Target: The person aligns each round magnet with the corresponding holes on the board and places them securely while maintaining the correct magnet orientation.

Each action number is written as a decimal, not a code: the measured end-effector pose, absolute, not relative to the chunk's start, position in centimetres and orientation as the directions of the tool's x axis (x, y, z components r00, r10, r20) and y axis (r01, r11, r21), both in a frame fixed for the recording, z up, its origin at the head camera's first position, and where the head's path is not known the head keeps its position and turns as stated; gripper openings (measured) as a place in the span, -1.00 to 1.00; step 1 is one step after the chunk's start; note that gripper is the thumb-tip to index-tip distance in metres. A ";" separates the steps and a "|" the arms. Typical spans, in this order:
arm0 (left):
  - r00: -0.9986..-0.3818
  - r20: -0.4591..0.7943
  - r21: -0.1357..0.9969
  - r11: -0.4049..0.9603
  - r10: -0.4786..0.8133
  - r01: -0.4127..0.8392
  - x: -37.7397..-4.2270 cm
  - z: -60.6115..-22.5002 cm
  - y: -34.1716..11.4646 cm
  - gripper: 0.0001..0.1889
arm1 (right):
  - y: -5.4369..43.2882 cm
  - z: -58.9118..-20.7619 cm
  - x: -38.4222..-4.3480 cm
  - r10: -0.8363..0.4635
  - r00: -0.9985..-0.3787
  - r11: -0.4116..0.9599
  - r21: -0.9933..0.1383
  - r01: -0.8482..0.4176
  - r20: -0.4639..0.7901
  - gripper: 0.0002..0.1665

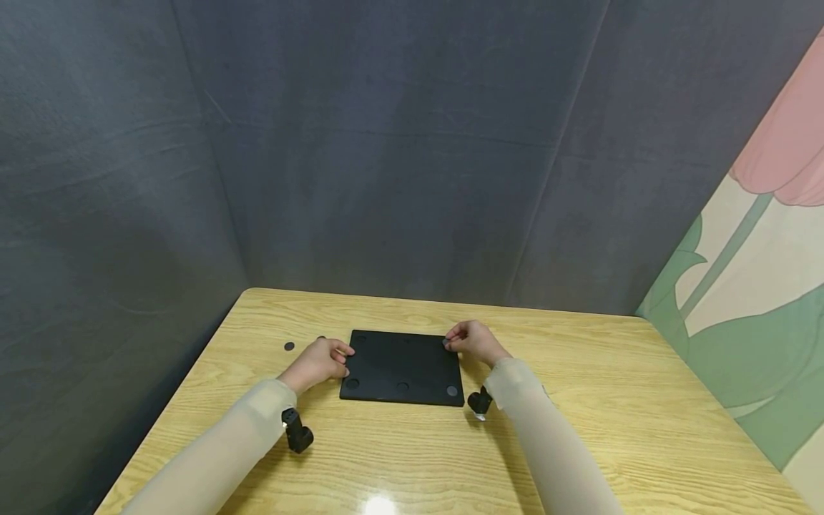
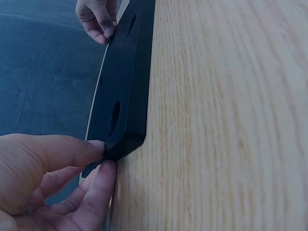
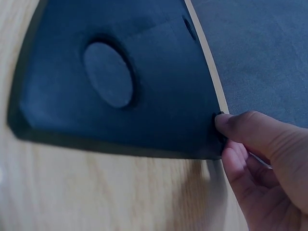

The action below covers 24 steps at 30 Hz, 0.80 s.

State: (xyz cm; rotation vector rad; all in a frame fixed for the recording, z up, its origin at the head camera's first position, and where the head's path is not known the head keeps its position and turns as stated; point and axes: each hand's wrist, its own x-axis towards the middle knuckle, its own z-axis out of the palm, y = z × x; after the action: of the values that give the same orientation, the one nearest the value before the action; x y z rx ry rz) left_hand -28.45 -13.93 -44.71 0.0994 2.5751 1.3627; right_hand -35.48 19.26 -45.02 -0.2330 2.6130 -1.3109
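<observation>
A flat black board (image 1: 399,368) with round recesses lies on the table. My left hand (image 1: 320,363) grips its left edge; in the left wrist view the thumb (image 2: 95,146) is at the top face and a fingertip is against the side. At the far right corner, my right hand (image 1: 475,341) pinches a small dark round disc (image 3: 217,120) between thumb and fingers, right at the board; the fingers partly hide it. A grey disc (image 3: 108,74) sits in the near right recess. Another recess (image 2: 114,118) appears near the left hand.
On the wooden table (image 1: 399,450), a loose dark disc (image 1: 289,346) lies left of the board, and another (image 1: 321,337) shows partly behind the left hand. Dark cloth (image 1: 386,157) hangs behind the table. Each wrist carries a small black camera (image 1: 297,431).
</observation>
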 end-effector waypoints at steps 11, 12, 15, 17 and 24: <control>-0.972 -0.165 0.825 0.564 0.170 -0.042 -28.4 -44.7 -13.9 -0.60 | 19.3 -44.9 -35.5 -0.239 -0.964 0.584 -0.811 -0.044 -0.120 -0.84; -0.972 -0.164 0.824 0.565 0.169 -0.041 -28.4 -44.7 -13.9 -0.60 | 19.3 -44.9 -35.5 -0.238 -0.964 0.589 -0.807 -0.046 -0.119 -0.85; -0.973 -0.162 0.821 0.569 0.166 -0.040 -28.4 -44.6 -14.0 -0.60 | 19.3 -44.9 -35.5 -0.243 -0.963 0.596 -0.801 -0.052 -0.119 -0.84; -0.973 -0.164 0.820 0.571 0.163 -0.042 -28.4 -44.6 -14.0 -0.60 | 19.2 -44.9 -35.5 -0.241 -0.963 0.599 -0.799 -0.049 -0.121 -0.84; -0.971 -0.173 0.822 0.568 0.168 -0.048 -28.4 -44.6 -14.0 -0.61 | 19.2 -44.9 -35.6 -0.237 -0.963 0.601 -0.798 -0.042 -0.128 -0.84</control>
State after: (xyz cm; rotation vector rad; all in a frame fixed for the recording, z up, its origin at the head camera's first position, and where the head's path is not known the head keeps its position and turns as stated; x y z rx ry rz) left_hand -28.37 -14.05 -44.60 0.1005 2.5702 1.3571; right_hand -35.60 19.18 -44.91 -0.2308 2.6077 -1.2910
